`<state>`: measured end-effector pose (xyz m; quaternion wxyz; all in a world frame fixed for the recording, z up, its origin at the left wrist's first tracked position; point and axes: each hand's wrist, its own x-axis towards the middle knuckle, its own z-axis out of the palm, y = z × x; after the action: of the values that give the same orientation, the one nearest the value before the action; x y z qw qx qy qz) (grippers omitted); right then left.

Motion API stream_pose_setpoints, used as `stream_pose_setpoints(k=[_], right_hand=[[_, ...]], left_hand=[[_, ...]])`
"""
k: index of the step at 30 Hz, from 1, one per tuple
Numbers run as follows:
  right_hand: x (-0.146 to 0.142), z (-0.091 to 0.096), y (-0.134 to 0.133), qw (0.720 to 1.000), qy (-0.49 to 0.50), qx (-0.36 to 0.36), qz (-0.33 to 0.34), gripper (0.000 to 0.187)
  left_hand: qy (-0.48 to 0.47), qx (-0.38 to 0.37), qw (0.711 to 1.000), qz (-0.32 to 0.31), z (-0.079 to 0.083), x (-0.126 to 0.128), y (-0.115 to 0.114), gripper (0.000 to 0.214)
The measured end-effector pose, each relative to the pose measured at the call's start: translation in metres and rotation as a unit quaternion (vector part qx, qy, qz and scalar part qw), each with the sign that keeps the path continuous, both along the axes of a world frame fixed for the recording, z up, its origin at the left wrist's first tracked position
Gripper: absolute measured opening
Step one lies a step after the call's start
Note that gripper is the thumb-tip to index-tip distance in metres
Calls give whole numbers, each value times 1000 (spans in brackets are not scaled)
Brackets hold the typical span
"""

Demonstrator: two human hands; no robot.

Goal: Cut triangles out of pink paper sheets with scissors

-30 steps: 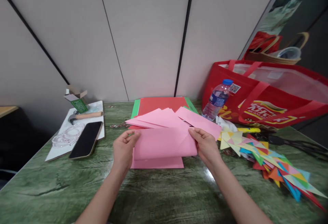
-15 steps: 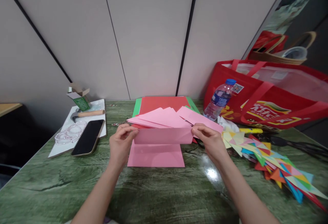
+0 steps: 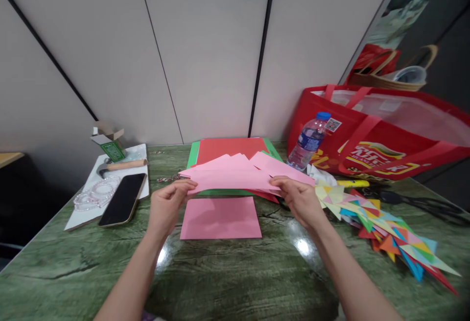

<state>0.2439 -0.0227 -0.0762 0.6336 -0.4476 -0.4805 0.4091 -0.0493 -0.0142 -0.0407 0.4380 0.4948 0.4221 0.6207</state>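
Observation:
Between my hands a strip of pink paper (image 3: 230, 180) is held up by its two short ends, above the table. My left hand (image 3: 169, 202) pinches the left end between thumb and fingers. The right end is pinched in my right hand (image 3: 296, 197). Below it a flat pink paper sheet (image 3: 221, 219) lies on the green wood-grain table (image 3: 220, 282). Behind the held strip, several pink papers (image 3: 282, 165) are fanned out over a red sheet (image 3: 231, 149) and green sheets; the strip hides part of them.
At left, a black phone (image 3: 123, 199), a wooden-handled tool (image 3: 127, 164) and a small green box (image 3: 112, 147) rest on a white board. On the right stand a water bottle (image 3: 307, 144) and a red bag (image 3: 367, 135); folded coloured papers (image 3: 389, 228) and scissors (image 3: 422, 198) lie nearby.
The held pink strip has been raised and tilted so that its broad face shows more. A gap now shows between it and the sheet below. The view has shifted slightly.

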Motion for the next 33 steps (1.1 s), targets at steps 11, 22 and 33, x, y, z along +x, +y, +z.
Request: stream_pose_setpoints(k=[11, 22, 33], right_hand=[[-8, -2, 0, 998, -6, -61, -31, 46], [-9, -7, -2, 974, 88, -202, 50, 27], [-3, -4, -1, 941, 120, -295, 113, 21]], left_hand=[[50, -21, 997, 64, -3, 6, 0, 39], [-60, -230, 971, -25, -6, 2, 3, 29], [-45, -273, 953, -125, -6, 3, 2, 35]])
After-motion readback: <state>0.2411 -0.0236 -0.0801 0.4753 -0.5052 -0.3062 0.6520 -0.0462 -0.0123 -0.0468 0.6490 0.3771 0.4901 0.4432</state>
